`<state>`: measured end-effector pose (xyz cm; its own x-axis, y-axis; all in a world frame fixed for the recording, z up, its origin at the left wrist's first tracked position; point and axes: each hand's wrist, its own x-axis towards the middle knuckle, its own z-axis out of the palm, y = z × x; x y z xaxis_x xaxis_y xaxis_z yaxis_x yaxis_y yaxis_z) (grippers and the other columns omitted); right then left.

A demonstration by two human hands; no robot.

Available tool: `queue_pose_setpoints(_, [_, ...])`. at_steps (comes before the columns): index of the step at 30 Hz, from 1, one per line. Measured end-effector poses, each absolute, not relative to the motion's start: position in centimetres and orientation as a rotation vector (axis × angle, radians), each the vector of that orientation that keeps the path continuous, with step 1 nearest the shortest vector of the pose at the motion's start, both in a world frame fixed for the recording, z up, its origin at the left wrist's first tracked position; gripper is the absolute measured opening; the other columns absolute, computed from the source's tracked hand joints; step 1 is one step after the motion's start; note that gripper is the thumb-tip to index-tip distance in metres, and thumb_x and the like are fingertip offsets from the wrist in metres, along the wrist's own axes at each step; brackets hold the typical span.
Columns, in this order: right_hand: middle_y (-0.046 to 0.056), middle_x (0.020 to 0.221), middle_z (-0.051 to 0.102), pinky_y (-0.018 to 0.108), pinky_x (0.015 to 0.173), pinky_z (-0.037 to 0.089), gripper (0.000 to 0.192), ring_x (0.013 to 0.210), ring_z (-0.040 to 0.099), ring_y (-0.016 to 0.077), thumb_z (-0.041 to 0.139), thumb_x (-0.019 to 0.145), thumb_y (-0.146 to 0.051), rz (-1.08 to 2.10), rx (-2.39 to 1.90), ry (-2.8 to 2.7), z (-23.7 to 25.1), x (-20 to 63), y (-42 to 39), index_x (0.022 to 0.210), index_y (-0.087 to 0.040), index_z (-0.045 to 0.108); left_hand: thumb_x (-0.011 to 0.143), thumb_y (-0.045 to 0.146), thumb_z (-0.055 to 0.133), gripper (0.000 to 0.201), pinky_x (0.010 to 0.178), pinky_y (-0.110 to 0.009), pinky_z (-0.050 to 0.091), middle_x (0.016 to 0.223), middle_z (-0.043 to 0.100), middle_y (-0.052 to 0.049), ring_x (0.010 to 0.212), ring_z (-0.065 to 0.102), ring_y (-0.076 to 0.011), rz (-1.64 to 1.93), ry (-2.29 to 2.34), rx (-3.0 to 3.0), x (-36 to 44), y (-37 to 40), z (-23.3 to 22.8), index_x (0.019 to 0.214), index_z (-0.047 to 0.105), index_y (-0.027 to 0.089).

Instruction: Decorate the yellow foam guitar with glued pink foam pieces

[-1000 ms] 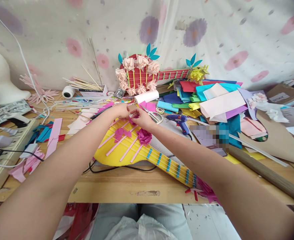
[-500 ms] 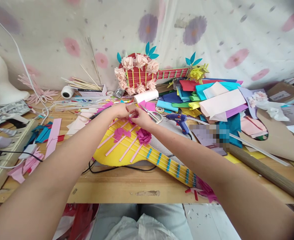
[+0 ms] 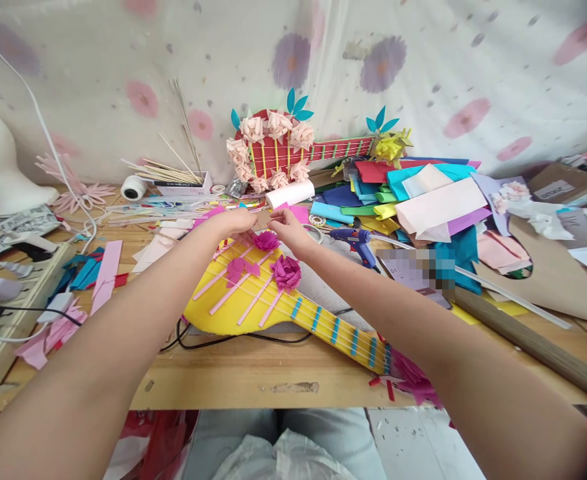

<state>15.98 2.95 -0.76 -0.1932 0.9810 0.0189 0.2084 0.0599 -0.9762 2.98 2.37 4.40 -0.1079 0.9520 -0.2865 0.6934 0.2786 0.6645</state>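
A yellow foam guitar [image 3: 223, 307] with pink strips and blue frets lies on the wooden table [image 3: 253, 373]. Two magenta paper flowers sit on its body, one [image 3: 266, 240] just below my fingertips and one [image 3: 286, 271] nearer its neck. A flat magenta cut-out [image 3: 238, 269] lies to their left. My left hand [image 3: 236, 221] and my right hand [image 3: 287, 231] meet fingertip to fingertip above the upper flower. Both pinch what looks like a small tan scrap [image 3: 263, 217].
Scissors [image 3: 314, 234] and a blue glue gun [image 3: 356, 241] lie right of my hands. Coloured paper sheets [image 3: 423, 193] are heaped behind them. A red flower-trimmed guitar [image 3: 278, 150] leans on the curtain. A power strip [image 3: 3, 300] lies left, a wooden stick [image 3: 533, 347] right.
My hands have risen slightly off the guitar body, uncovering the upper magenta flower that they were pressing before. The view has tilted a little.
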Motion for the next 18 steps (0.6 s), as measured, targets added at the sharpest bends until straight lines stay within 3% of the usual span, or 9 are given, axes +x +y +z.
queue_pose_setpoints(6, [0.000, 0.088, 0.055, 0.032, 0.078, 0.048, 0.023, 0.084, 0.056, 0.0147, 0.053, 0.069, -0.023, 1.227, -1.272, -1.533, -0.9, 16.9, 3.5, 0.090, -0.021, 0.046, 0.087, 0.041, 0.040, 0.032, 0.055, -0.029, 0.049, 0.068, 0.064, -0.007, 0.061, 0.065, -0.0210, 0.372, 1.844, 1.302, 3.4, 2.6, 4.6, 0.099, 0.057, 0.017])
queue_pose_setpoints(13, [0.000, 0.083, 0.056, 0.031, 0.075, 0.046, 0.016, 0.079, 0.055, 0.0150, 0.051, 0.071, -0.022, 1.110, -1.423, -1.551, -0.7, 18.0, 3.3, 0.085, -0.020, 0.046, 0.085, 0.052, 0.041, 0.047, 0.060, -0.031, 0.051, 0.093, 0.068, -0.014, 0.071, 0.067, -0.0238, 0.421, 1.851, 1.267, 3.4, 1.8, 5.3, 0.114, 0.055, 0.018])
queue_pose_setpoints(18, [0.000, 0.081, 0.057, 0.028, 0.070, 0.044, 0.013, 0.073, 0.054, 0.0136, 0.053, 0.070, -0.019, 1.088, -1.538, -1.524, -0.5, 18.8, 3.1, 0.083, -0.019, 0.048, 0.087, 0.051, 0.037, 0.048, 0.063, -0.033, 0.052, 0.098, 0.068, -0.015, 0.073, 0.068, -0.0242, 0.435, 1.876, 1.255, 3.6, 1.3, 5.7, 0.119, 0.051, 0.019])
